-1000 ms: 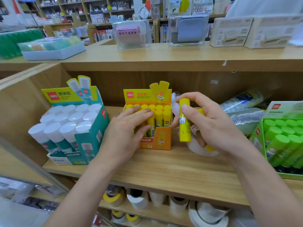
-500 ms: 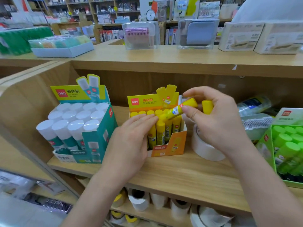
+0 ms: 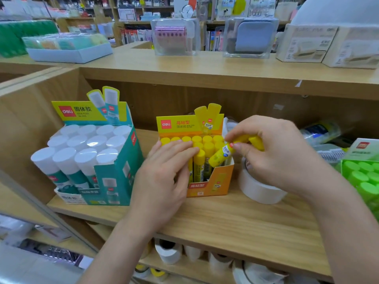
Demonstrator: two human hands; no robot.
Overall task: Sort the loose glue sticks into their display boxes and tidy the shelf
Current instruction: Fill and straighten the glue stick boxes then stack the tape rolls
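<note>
Fingers (image 3: pixel 242 133) of right hand (image 3: pixel 276 158) pinch tilted glue stick (image 3: pixel 220 155) — left hand (image 3: pixel 162 177) flat.

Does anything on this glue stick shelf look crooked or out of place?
One yellow glue stick is tilted over the orange display box, pinched by the right hand, not slotted upright. A white tape roll sits beside that box. In the teal box, the front sticks lean outward.

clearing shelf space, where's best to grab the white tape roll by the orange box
Probably its curved outer wall, pinched across from above and the front. The white tape roll lies flat on the shelf, the orange box close beside it, and the right hand, holding a yellow glue stick, covers its top.
</note>
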